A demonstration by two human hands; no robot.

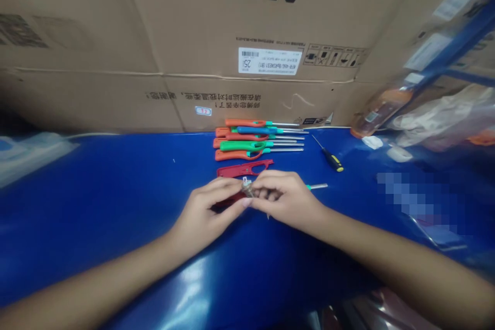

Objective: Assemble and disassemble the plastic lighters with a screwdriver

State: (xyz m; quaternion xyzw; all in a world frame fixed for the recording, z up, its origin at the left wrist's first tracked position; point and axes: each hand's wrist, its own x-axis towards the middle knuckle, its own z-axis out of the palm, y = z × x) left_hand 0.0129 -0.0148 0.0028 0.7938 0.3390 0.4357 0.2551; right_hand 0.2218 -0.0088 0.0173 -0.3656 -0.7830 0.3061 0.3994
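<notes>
My left hand (pixel 216 203) and my right hand (pixel 288 193) meet over the middle of the table, both closed. Between their fingertips is a small greyish lighter part (pixel 247 191) with a white bit on top; its exact kind is too small to make out. Below the left fingers some red plastic shows, mostly hidden. A metal lighter tube (pixel 319 186) with a teal end sticks out behind my right wrist. Just beyond my hands lies a red lighter shell half (pixel 235 169), with its trigger loop to the right.
Several long-nosed lighters (pixel 242 146) in orange, green and blue lie stacked against a large cardboard box (pixel 174 51). A black and yellow screwdriver (pixel 331 159) rests right of them. Farther right are a bottle (pixel 381 111) and plastic bags (pixel 444 116) on the blue table (pixel 116 206).
</notes>
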